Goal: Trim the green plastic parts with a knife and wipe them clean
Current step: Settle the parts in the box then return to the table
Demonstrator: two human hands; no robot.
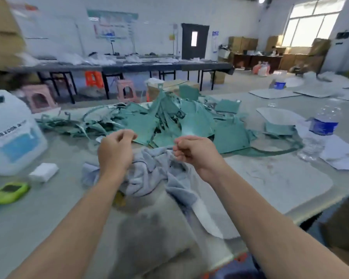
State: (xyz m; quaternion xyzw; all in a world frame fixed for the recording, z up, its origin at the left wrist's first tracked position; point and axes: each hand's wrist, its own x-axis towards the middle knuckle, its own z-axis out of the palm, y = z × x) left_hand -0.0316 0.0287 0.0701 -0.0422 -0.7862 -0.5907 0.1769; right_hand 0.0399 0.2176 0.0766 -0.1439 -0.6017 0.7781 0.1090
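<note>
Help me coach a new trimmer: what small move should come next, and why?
Probably reach the left hand forward to the nearest green part in the pile. It and the right hand hover over the cloth, both curled, with no part plainly held.

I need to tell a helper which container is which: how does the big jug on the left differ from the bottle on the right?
The jug is white, broad and boxy; the water bottle is clear, slim and round. The jug's label is white with a light blue panel; the water bottle's is a dark blue band. Both stand upright on the table, either side of the green parts.
</note>
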